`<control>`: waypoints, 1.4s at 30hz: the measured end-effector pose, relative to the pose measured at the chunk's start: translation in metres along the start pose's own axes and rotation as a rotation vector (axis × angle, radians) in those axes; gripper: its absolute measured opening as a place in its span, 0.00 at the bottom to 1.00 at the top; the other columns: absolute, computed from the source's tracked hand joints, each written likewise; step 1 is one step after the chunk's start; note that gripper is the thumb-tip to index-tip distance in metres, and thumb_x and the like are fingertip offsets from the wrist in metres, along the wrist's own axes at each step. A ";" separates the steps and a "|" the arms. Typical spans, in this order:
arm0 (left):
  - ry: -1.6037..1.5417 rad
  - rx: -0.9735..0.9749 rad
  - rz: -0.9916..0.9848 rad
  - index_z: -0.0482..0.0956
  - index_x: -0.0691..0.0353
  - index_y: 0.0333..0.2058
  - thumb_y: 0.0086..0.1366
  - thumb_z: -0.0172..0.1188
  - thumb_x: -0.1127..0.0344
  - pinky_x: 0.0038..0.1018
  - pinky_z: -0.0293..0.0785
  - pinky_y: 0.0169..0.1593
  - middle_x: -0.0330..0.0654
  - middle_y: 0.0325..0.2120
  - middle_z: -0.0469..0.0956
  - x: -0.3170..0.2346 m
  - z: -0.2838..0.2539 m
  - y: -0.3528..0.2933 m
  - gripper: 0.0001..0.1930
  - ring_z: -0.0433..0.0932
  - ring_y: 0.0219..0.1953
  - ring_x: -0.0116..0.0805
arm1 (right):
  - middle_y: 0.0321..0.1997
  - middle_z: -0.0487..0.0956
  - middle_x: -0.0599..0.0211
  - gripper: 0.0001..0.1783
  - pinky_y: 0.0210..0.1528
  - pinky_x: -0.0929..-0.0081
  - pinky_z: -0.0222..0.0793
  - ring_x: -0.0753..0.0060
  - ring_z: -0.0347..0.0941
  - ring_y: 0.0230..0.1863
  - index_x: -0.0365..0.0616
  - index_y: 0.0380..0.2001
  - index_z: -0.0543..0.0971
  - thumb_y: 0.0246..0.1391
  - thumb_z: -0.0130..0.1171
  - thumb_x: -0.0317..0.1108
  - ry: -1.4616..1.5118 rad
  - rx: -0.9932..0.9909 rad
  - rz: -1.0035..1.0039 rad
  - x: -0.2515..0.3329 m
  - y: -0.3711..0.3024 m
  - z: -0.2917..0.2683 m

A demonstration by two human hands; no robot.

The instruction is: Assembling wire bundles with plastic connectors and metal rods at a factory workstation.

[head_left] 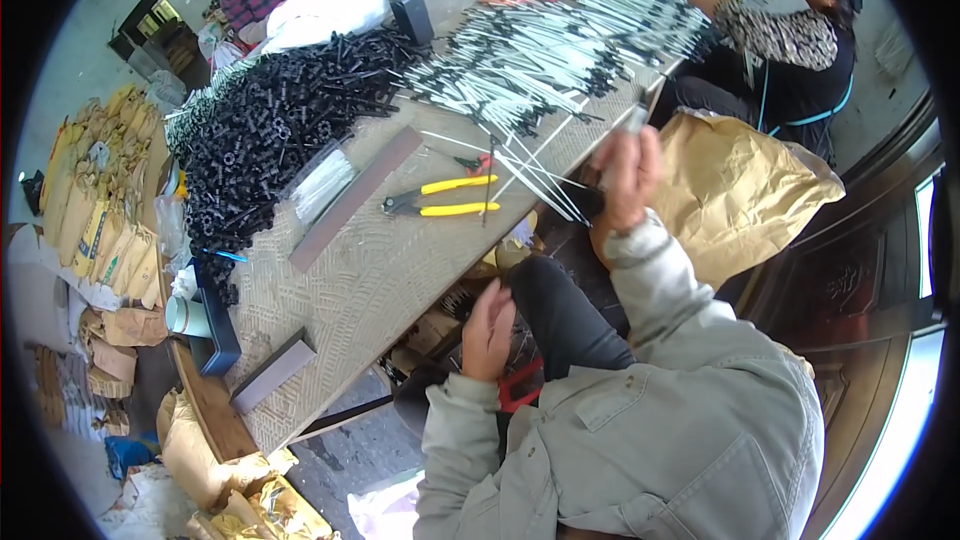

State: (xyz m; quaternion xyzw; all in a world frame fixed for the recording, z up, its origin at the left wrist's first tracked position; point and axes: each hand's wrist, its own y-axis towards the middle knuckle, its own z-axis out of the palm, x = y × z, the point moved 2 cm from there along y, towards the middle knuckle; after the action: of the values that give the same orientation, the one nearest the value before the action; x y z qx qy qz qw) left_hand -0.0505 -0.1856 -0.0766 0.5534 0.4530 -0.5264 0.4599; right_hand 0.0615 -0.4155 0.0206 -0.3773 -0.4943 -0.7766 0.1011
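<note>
Holding, right hand (628, 178): one small pale-grey piece (637, 118), dark at its far tip, too blurred to identify further. Fingers curled narrow around its near end; the piece projects just past the fingertips, away from the body. Handling, as judged: light, stiff, possibly smooth; best gripped at the near end, tip left free. Left hand (488, 332): fingers extended, close together, nothing visible in them; well apart from the piece. Beyond and left of the right fingers: white rods with black ends (520, 75). Farther left: yellow-handled cutters (455, 184). Right of them: brown paper sack (735, 185).
</note>
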 end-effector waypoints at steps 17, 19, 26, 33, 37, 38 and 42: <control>-0.297 0.298 -0.370 0.60 0.67 0.56 0.64 0.50 0.61 0.24 0.65 0.52 0.47 0.49 0.69 0.017 0.063 0.039 0.24 0.69 0.51 0.33 | 0.14 0.66 0.69 0.11 0.11 0.83 0.52 0.81 0.59 0.11 0.38 0.33 0.68 0.61 0.38 0.34 0.002 -0.044 -0.041 0.048 -0.007 -0.076; -0.340 0.234 -0.351 0.59 0.66 0.56 0.66 0.47 0.57 0.26 0.63 0.54 0.49 0.50 0.68 0.022 0.060 0.036 0.25 0.68 0.52 0.34 | 0.11 0.63 0.69 0.13 0.11 0.83 0.47 0.80 0.56 0.10 0.37 0.30 0.68 0.61 0.38 0.34 0.011 -0.192 -0.074 0.056 -0.013 -0.100; -0.387 0.087 0.110 0.47 0.69 0.60 0.68 0.34 0.49 0.34 0.53 0.61 0.56 0.56 0.58 -0.044 0.070 0.029 0.32 0.60 0.58 0.45 | 0.10 0.64 0.69 0.14 0.11 0.82 0.49 0.81 0.56 0.09 0.39 0.29 0.67 0.61 0.38 0.38 0.078 -0.047 -0.058 0.088 -0.023 -0.125; -0.456 -0.514 0.268 0.62 0.72 0.52 0.67 0.37 0.51 0.32 0.62 0.55 0.53 0.45 0.70 -0.085 0.026 0.004 0.27 0.70 0.48 0.40 | 0.13 0.66 0.72 0.09 0.15 0.88 0.53 0.85 0.60 0.13 0.40 0.30 0.69 0.60 0.42 0.33 0.148 0.499 0.594 0.070 -0.106 -0.041; -0.634 -0.464 0.059 0.65 0.71 0.49 0.68 0.38 0.54 0.30 0.66 0.50 0.48 0.38 0.74 -0.078 0.015 -0.020 0.24 0.73 0.40 0.35 | 0.12 0.66 0.73 0.12 0.15 0.88 0.51 0.86 0.57 0.12 0.41 0.29 0.68 0.61 0.40 0.37 0.248 0.365 0.711 0.061 -0.123 -0.023; -0.397 -0.415 0.057 0.67 0.71 0.48 0.67 0.39 0.57 0.29 0.67 0.48 0.48 0.36 0.75 -0.077 0.018 -0.030 0.22 0.74 0.39 0.35 | 0.12 0.65 0.73 0.14 0.15 0.88 0.51 0.87 0.56 0.12 0.42 0.29 0.68 0.62 0.39 0.39 0.227 0.335 0.713 0.056 -0.121 -0.022; 0.380 -0.284 0.344 0.75 0.69 0.41 0.54 0.57 0.74 0.27 0.70 0.42 0.50 0.34 0.75 -0.093 0.037 -0.048 0.14 0.75 0.36 0.41 | 0.13 0.65 0.74 0.14 0.15 0.89 0.50 0.88 0.55 0.12 0.41 0.29 0.68 0.62 0.40 0.39 0.268 0.323 0.739 0.055 -0.125 -0.012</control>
State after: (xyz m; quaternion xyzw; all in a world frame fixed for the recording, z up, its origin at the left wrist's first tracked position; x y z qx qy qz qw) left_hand -0.1074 -0.2160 0.0144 0.6408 0.4997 -0.2588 0.5222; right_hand -0.0485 -0.3522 -0.0308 -0.4042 -0.4238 -0.6427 0.4938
